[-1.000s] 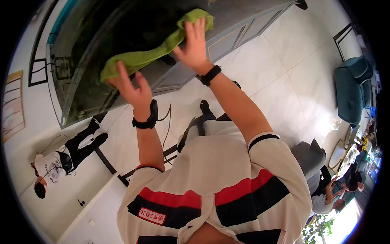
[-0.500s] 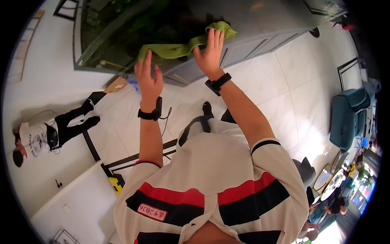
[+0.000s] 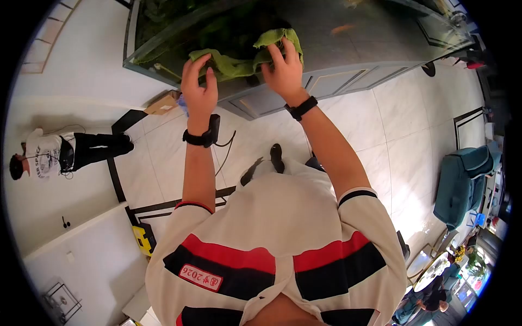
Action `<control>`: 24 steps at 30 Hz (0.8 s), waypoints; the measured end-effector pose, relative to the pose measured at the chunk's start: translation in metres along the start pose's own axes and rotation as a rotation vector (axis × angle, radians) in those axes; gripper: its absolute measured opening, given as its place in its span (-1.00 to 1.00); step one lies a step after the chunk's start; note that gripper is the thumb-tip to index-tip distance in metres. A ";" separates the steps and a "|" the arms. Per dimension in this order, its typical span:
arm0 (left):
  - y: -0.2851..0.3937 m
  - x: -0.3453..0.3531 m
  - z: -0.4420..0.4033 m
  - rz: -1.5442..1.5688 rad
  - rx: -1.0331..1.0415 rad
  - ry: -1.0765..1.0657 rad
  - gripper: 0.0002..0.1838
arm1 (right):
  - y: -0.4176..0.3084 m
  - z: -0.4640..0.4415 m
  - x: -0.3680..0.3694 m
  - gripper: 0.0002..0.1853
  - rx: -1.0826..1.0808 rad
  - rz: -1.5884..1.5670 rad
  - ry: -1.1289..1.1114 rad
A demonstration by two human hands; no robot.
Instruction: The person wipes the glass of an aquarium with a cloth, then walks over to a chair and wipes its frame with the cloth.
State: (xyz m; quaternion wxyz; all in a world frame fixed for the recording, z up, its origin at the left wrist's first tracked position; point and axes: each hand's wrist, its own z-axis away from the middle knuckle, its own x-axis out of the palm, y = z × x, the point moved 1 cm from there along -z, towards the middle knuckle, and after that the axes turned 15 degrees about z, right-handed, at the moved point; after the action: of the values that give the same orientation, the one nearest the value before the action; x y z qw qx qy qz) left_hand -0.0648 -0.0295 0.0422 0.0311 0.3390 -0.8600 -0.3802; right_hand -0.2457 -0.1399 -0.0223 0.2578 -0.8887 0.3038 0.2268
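Note:
A green cloth (image 3: 231, 66) stretches, creased and bunched, between my two hands against the dark glass of a large tank (image 3: 179, 32). My left hand (image 3: 199, 89) has its fingertips on the cloth's left end, the thumb apart from the fingers. At the cloth's right end, my right hand (image 3: 285, 70) presses into the folds with bent fingers; part of the cloth stands up above and beside them. Each wrist wears a black band, and a cable hangs from the left one.
Grey panelled cabinet (image 3: 326, 84) under the tank. A cardboard box (image 3: 163, 103) lies by the tank's left corner. At the left is a person (image 3: 54, 152) in dark trousers. A yellow case (image 3: 143, 239) is at lower left, a teal sofa (image 3: 457, 185) at right; people sit beyond a round table.
My hands have come closer together along the glass, and the cloth between them is more bunched. The view has shifted, showing more of the tank's right side.

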 end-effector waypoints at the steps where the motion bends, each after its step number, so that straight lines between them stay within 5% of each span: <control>1: 0.002 0.016 -0.001 0.029 -0.009 -0.010 -0.67 | 0.017 0.003 -0.005 -0.33 0.000 0.010 0.005; 13: 0.035 0.112 -0.027 0.159 0.017 -0.292 -0.64 | 0.085 -0.022 -0.043 -0.35 0.052 0.128 0.204; 24: -0.033 0.098 0.044 0.021 -0.367 -0.433 -0.69 | 0.083 0.000 -0.006 -0.40 0.070 0.015 0.223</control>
State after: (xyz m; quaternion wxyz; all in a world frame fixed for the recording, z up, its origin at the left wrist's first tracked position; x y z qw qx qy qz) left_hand -0.1353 -0.0773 -0.0311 -0.0887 0.2298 -0.7668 -0.5927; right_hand -0.3050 -0.1939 -0.0453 0.2513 -0.8966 0.3451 0.1177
